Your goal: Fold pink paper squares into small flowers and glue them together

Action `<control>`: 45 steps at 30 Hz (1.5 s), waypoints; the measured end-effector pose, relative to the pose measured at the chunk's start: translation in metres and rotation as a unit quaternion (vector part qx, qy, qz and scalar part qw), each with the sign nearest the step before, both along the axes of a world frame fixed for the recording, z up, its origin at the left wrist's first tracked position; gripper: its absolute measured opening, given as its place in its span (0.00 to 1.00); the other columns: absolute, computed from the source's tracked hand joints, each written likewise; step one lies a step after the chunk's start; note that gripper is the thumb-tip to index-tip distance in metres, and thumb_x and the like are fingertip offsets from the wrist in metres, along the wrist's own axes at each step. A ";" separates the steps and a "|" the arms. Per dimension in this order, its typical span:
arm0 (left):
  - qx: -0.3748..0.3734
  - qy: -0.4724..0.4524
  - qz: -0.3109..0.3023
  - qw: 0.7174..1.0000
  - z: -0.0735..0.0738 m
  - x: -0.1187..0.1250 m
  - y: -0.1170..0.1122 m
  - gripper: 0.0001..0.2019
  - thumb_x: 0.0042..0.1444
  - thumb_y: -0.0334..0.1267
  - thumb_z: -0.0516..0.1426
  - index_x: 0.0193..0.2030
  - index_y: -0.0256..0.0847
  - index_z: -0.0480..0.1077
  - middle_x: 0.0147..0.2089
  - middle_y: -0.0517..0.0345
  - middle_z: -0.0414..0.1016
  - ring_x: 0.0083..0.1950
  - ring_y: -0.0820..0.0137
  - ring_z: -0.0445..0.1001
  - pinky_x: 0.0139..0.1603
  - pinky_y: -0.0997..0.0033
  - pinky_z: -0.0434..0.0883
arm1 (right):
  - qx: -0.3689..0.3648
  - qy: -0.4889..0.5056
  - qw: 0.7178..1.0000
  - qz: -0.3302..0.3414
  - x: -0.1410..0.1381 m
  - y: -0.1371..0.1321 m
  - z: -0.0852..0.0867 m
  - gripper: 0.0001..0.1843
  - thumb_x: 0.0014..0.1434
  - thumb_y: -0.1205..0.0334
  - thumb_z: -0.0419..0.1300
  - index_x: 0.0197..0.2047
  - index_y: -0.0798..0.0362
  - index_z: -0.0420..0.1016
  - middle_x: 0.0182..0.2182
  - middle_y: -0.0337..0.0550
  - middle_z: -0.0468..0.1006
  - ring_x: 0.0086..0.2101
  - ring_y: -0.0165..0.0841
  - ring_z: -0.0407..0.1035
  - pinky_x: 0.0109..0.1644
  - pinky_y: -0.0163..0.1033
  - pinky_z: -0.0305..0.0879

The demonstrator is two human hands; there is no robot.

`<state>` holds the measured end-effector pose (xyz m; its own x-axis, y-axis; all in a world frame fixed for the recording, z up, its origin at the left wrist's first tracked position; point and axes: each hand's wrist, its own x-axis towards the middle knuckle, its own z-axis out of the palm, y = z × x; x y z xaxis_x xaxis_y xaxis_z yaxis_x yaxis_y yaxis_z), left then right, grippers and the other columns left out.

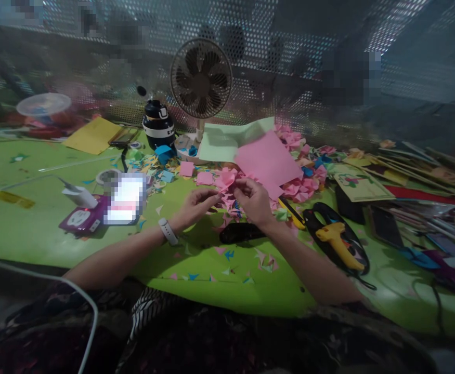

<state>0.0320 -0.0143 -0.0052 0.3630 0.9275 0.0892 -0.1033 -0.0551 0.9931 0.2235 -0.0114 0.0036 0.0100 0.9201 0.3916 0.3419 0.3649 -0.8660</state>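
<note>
Between my hands is a folded piece of pink paper (227, 179), cupped like a petal. My left hand (199, 204) pinches its lower edge with thumb and fingertips, and a white watch sits on that wrist. On the other side my right hand (254, 200) has its fingers closed at the paper's right edge. Under and around them lie many small pink paper scraps. Two pink paper squares, one of them a flat square (205, 178), rest just left of the piece. Behind my right hand a large pink sheet (268, 158) leans over a pale green sheet (227, 145).
A fan (201, 78) and a black bottle (159, 124) stand at the back. To the left are a lit phone (126, 200) and a purple power strip (81, 221). On the right lie a yellow glue gun (338, 241) and a yellow cutter (293, 213). A white cable crosses the left front.
</note>
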 end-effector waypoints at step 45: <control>-0.160 -0.121 -0.020 0.979 0.003 -0.002 0.007 0.22 0.45 0.55 0.69 0.36 0.36 0.77 0.35 0.49 0.82 0.36 0.66 0.80 0.34 0.69 0.77 | 0.079 -0.096 0.992 0.009 -0.001 -0.007 -0.001 0.10 0.61 0.58 0.58 0.42 0.51 0.77 0.36 0.44 0.84 0.35 0.37 0.79 0.41 0.43 0.76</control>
<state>0.0300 -0.0071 -0.0020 0.4042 0.9073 -0.1162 -0.3343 0.2648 0.9045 0.2226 -0.0186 0.0024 -0.0935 0.8468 0.5236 0.4873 0.4976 -0.7176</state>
